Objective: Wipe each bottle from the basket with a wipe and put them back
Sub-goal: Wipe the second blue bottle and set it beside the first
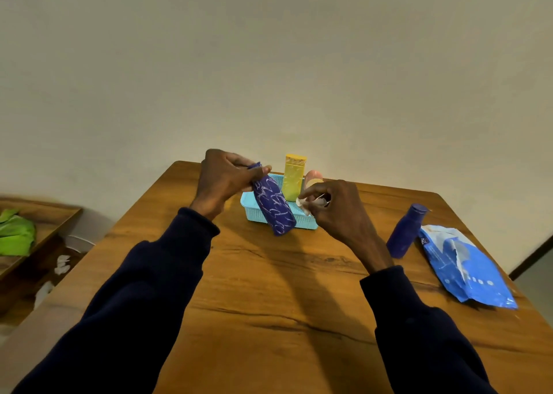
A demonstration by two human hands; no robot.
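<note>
Wiping step: my left fingers (258,173) clamp the patterned bottle (273,206); right fingers (311,191) pinch the wipe (307,207). Next, I stroke its body.

Dim warm light, soft arm shadows, wide-angle edge distortion
</note>
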